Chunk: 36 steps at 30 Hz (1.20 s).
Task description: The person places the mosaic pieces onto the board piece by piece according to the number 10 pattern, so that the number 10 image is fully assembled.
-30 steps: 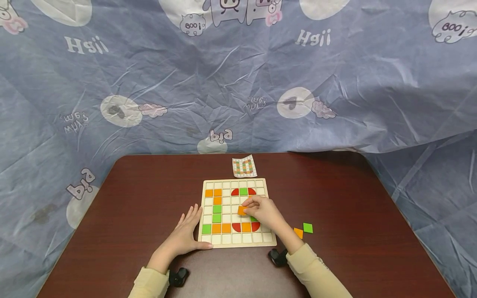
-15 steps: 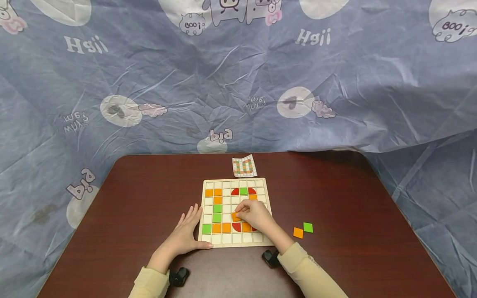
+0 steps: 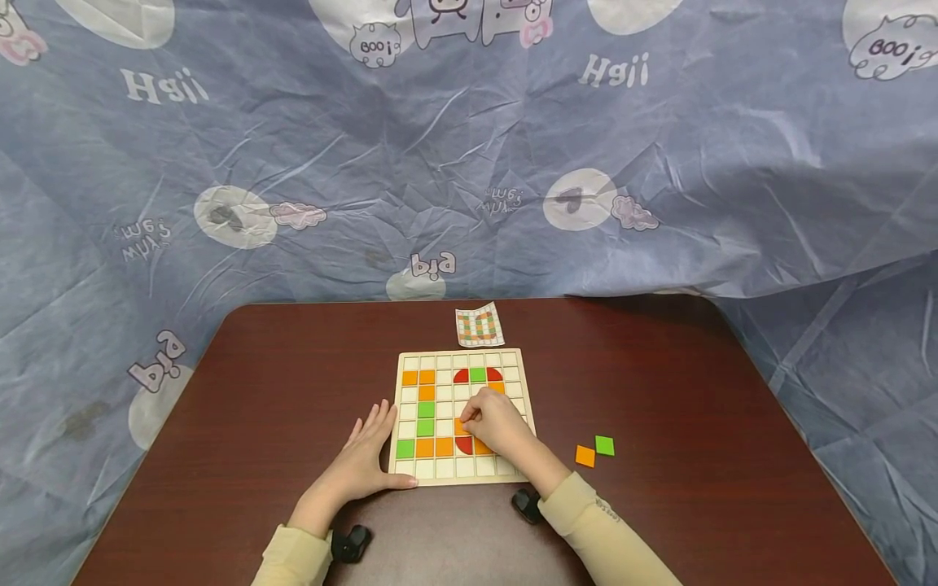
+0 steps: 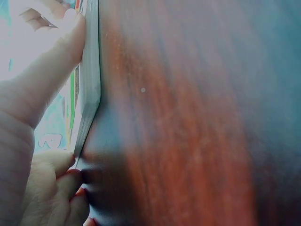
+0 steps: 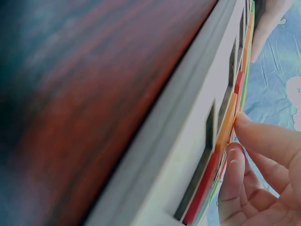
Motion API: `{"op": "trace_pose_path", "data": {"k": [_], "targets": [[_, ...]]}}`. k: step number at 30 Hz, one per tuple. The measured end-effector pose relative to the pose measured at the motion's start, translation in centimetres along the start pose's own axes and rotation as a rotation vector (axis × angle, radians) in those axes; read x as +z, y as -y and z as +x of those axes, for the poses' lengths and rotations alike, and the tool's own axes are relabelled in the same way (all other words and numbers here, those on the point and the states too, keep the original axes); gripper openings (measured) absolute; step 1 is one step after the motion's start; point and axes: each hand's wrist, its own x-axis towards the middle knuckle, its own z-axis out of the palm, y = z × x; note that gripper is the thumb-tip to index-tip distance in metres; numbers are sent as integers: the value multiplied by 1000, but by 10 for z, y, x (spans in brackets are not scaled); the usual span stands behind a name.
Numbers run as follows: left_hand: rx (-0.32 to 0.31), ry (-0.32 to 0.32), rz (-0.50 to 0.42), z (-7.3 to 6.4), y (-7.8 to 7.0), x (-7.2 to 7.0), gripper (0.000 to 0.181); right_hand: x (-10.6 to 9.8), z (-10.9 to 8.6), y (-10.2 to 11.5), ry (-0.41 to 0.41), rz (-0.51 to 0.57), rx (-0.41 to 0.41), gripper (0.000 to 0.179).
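Note:
A pale wooden grid board (image 3: pixel 445 470) lies on the table, with orange and green square tiles and red rounded pieces in some cells. My left hand (image 3: pixel 362 465) rests along its left edge, fingers straight, thumb at the front left corner. The left wrist view shows that thumb against the board's side (image 4: pixel 91 56). My right hand (image 3: pixel 504 427) pinches an orange tile (image 3: pixel 459 427) low over a cell just behind a red piece (image 3: pixel 464 445). In the right wrist view, thumb and fingertips (image 5: pixel 242 120) meet at the board's surface; whether the tile is fully seated cannot be told.
Right of the board lie a loose orange tile (image 3: pixel 585 456) and a green tile (image 3: pixel 604 445). A small paper card (image 3: pixel 479 325) with a coloured grid pattern lies behind the board. A blue printed cloth (image 3: pixel 330 163) hangs behind the dark table (image 3: pixel 293 391).
My right hand has brought the orange tile left and toward the front, down to a cell behind the red piece. The left hand has kept its place.

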Motion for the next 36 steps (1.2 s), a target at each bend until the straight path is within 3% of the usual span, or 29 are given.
{"op": "trace_pose_path", "data": {"k": [8,18,25,36], "targets": [[8,0,-4,-1,1,0,125,-12,-4,-3,41,129,86,3],[22,-3,5,0,3,0,125,-48,-12,-23,41,286,220,14],[22,-3,-3,1,5,2,125,-74,-30,-52,47,333,205,23],[16,7,8,0,4,0,125,-98,-61,-88,20,334,307,29]]}}
